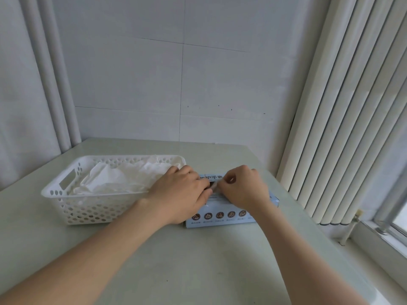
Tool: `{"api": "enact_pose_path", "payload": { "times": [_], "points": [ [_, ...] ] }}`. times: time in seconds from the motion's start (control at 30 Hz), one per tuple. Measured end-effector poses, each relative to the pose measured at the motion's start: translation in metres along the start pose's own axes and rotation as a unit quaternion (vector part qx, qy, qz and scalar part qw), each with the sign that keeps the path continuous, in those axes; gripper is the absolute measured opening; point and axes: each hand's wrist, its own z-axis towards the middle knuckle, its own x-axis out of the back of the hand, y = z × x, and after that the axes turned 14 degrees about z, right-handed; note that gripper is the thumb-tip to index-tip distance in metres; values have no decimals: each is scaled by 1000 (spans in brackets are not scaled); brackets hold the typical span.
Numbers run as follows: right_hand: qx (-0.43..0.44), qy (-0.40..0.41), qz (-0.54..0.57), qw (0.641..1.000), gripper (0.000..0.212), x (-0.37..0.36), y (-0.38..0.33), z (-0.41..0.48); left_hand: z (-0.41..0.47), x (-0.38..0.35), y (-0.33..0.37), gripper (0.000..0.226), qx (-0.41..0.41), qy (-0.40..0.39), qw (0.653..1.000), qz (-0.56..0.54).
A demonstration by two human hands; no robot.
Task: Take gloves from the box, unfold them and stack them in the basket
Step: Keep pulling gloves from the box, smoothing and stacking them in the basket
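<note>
A light blue glove box (222,216) lies flat on the table, right of a white perforated basket (72,203). Several thin translucent gloves (123,181) lie piled inside the basket. Both hands are over the box's top opening. My left hand (180,192) rests on the box's left part, its fingers curled at the opening. My right hand (242,188) pinches a thin translucent glove (217,188) at the opening between thumb and fingers. The opening itself is mostly hidden by the hands.
The pale green table (198,260) stands in a corner against a grey tiled wall. White vertical blinds (343,119) hang to the right, close to the box. A window sill (378,241) runs along the right side below them.
</note>
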Motion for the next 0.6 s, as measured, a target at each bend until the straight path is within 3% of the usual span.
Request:
{"api": "enact_pose_path", "payload": {
  "times": [0.13,0.3,0.43,0.53,0.6],
  "points": [
    [43,74,166,982,26,6,-3,-2,-1,2,0,63,8,-16,1000,-9],
    [91,112,301,943,38,14,-8,-6,-2,13,-4,39,16,-42,997,-69],
    [96,148,425,888,56,20,-19,-11,-2,20,-7,46,60,-40,981,-181],
    [74,149,493,854,56,23,-29,-16,-1,25,-9,58,85,-24,967,-240],
    [67,135,505,850,55,23,-33,-19,0,28,-11,64,92,-1,957,-274]
  ]
}}
